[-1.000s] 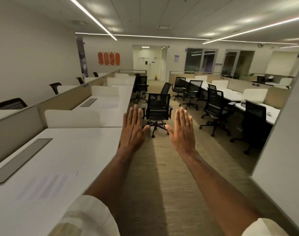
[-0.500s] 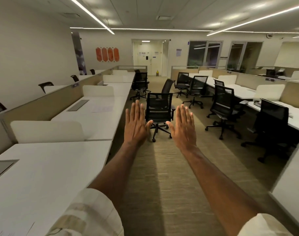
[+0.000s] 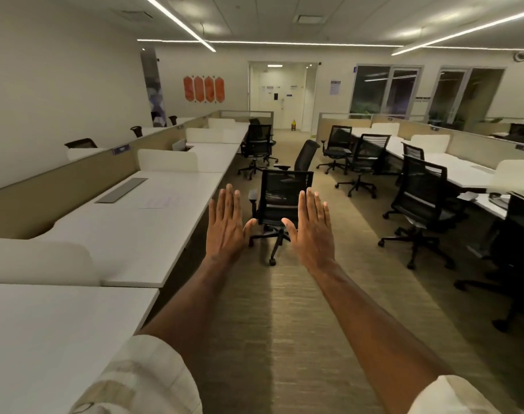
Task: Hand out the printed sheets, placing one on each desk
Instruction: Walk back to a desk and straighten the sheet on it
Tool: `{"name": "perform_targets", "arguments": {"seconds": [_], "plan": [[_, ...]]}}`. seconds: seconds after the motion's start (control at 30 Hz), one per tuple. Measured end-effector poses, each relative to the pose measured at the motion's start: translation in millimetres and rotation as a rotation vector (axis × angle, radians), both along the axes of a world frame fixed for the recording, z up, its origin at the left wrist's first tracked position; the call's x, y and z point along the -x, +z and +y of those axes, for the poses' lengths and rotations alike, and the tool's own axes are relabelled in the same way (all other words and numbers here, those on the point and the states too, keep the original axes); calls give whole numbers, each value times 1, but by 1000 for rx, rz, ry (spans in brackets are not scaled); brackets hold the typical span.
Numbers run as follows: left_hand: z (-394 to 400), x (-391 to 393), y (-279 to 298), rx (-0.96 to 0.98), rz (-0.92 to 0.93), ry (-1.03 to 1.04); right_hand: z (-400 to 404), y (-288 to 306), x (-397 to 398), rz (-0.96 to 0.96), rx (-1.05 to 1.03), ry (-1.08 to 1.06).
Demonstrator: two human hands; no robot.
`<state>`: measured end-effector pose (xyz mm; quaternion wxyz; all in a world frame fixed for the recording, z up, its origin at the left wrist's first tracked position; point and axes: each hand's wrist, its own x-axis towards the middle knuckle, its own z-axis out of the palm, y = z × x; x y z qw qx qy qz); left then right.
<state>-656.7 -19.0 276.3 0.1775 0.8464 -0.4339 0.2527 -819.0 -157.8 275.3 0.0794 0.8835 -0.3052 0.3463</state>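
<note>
My left hand and my right hand are stretched out flat in front of me over the aisle, palms down, fingers straight, holding nothing. A printed sheet lies on the second white desk on my left, beside a grey cable flap. The nearest desk fills the lower left; no sheet shows on its visible part. No stack of sheets is in view.
A black swivel chair stands in the carpeted aisle just beyond my hands, another behind it. More chairs line the right row of desks. White dividers separate the left desks. A doorway lies far ahead.
I have walked forward along the aisle: the near desk with its sheet slid out of view, and the chair ahead is closer. Both hands stay flat and empty.
</note>
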Motion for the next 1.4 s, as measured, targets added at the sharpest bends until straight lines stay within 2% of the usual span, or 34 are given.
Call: {"name": "perform_targets", "arguments": {"seconds": [0.27, 0.63, 0.9, 1.13, 1.4], "plan": [[-152, -140, -29, -20, -1, 27, -156, -26, -141, 43, 36, 32], [-363, -355, -19, -38, -4, 90, -359, -21, -356, 9, -19, 74], [-458, -491, -39, -44, -3, 179, -485, -33, -501, 1, -52, 150], [-552, -607, -59, -66, 40, 340, -587, -47, -643, -17, -121, 343], [-592, -716, -66, -82, 59, 527, -639, -49, -795, 50, -111, 552]]}}
